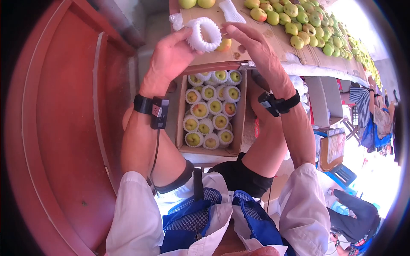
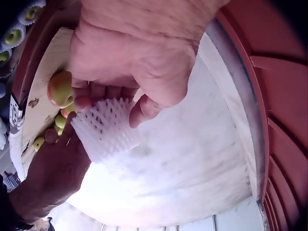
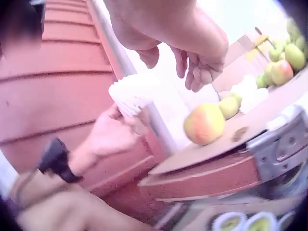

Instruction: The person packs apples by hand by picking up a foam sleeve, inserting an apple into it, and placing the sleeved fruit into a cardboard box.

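Observation:
Between finger and thumb my left hand (image 1: 173, 55) holds a white foam net sleeve (image 1: 197, 38), its round opening spread wide. The left wrist view shows the mesh of the foam sleeve (image 2: 108, 130) hanging below the fingers of the left hand (image 2: 139, 57). My right hand (image 1: 255, 45) is just right of the sleeve, fingers loosely bent and holding nothing; in the right wrist view a gap separates the right hand (image 3: 178, 33) from the foam sleeve (image 3: 130, 94). A yellow-red apple (image 3: 204, 124) sits on the cardboard-covered table near the hands, partly hidden behind the sleeve in the head view.
Between the knees stands a cardboard box (image 1: 181, 128) of apples in foam sleeves. A pile of loose apples (image 1: 316, 25) covers the table's right side. Another foam sleeve (image 1: 231, 12) lies at the back. A red metal door (image 1: 64, 128) borders the left.

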Motion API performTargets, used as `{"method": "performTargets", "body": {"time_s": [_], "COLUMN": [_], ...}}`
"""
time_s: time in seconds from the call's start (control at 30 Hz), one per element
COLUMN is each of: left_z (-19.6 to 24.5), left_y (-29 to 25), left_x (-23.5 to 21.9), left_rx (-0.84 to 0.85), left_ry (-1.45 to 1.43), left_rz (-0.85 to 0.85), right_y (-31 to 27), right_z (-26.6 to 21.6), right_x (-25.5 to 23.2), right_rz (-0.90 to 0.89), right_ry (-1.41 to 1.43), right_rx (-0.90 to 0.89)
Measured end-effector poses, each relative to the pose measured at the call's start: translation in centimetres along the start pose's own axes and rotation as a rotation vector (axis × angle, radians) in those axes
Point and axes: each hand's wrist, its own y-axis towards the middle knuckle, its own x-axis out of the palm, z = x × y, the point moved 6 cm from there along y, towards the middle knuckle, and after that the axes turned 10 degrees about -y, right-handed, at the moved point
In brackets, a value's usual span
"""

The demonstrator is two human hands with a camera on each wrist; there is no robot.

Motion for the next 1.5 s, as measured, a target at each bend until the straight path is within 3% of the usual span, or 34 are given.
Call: {"method": "performTargets", "body": {"time_s": [0.13, 0.23, 0.63, 0.73, 0.87, 1.0, 1.1, 1.33, 1.5], "left_z": [-1.4, -1.9, -2.5, -2.8, -2.7, -2.8, -2.7, -2.8, -2.8], "left_y": [0.2, 0.2, 0.6, 0.6, 0.6, 1.9, 2.3, 3.5, 4.3], "left_x": [1.3, 1.1, 1.7, 1.3, 1.8, -0.7, -0.7, -2.3, -2.8], "left_rx": [-0.082, -0.104, -0.072, -0.05, 0.002, 0.065, 0.068, 0.072, 0.126], "left_ry": [-0.01, -0.001, 0.178, 0.19, 0.154, 0.189, 0.262, 0.53, 0.692], "left_rz": [-0.149, -0.191, -0.137, -0.061, -0.018, 0.068, 0.068, 0.263, 0.347], "right_y": [-0.4, 0.0, 0.7, 0.3, 0.4, 0.8, 1.1, 2.6, 3.8], "right_z": [0.1, 0.5, 1.4, 1.5, 2.6, 3.1, 3.4, 4.9, 5.9], "right_x": [1.9, 2.2, 1.4, 1.5, 1.1, 0.8, 0.4, -0.5, 0.0], "right_rz": [-0.197, -0.246, -0.319, -0.305, -0.218, -0.089, 0.0, 0.144, 0.199], "right_ry": [0.463, 0.597, 0.841, 0.833, 0.621, 0.438, 0.303, 0.073, 0.099], "right_rx": [0.139, 0.126, 0.043, 0.115, 0.162, 0.153, 0.144, 0.143, 0.085]}}
